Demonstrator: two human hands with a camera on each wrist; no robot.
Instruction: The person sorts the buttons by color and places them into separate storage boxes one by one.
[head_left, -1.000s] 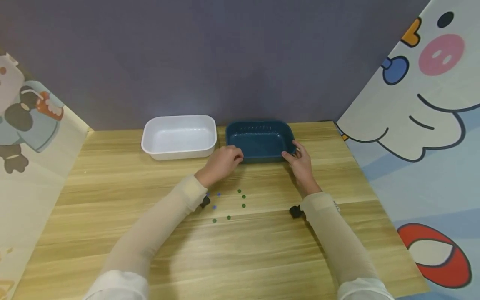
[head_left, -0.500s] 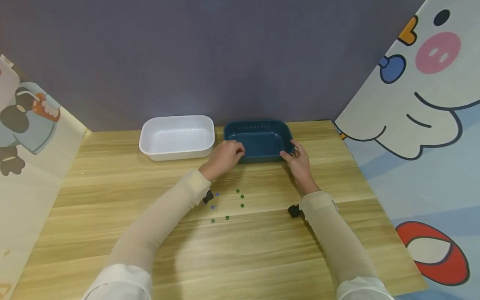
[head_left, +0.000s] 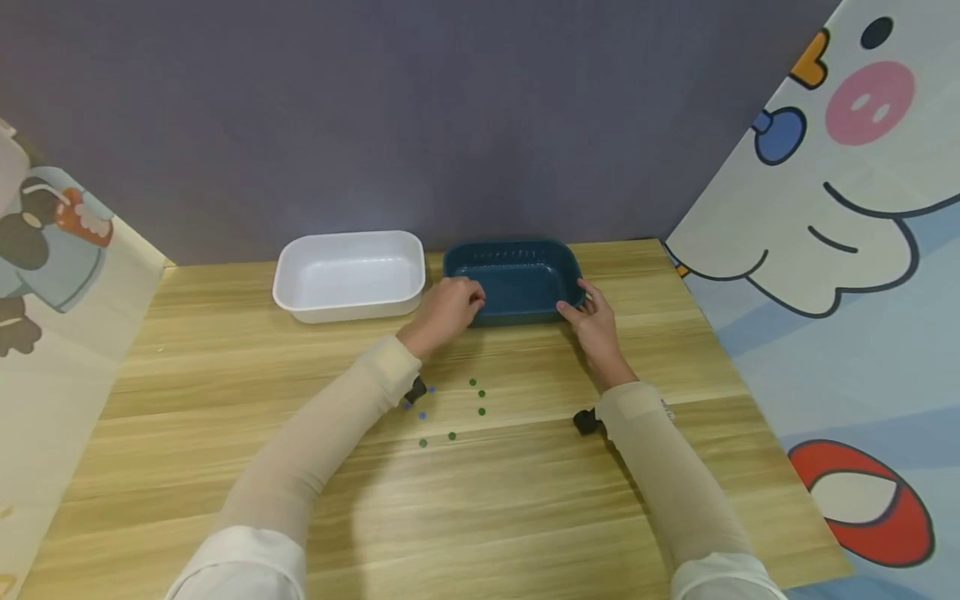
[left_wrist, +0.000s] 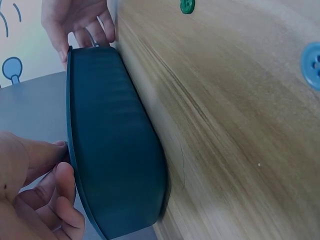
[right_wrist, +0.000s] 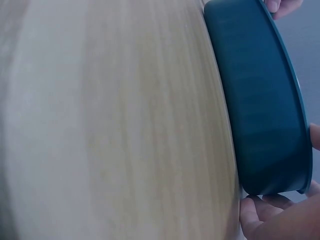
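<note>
A dark teal basin stands at the back of the table, right of a white basin. My left hand is at its front left corner, fingers curled, with thumb and forefinger tips pinching right at the rim. The spot between those tips is mostly hidden. My right hand grips the right end of the teal basin, thumb on the rim and fingers round the outside wall. Closer to me lie several green buttons and blue buttons, scattered on the wood.
The wooden table meets a grey wall right behind both basins. Cartoon-printed panels stand at the sides. A black wrist camera sits under the right sleeve, another under the left, close over the blue buttons.
My left hand has shifted slightly up and right along the teal basin's corner. My right hand keeps its grip. The whole view has drifted a little; both basins stay put.
</note>
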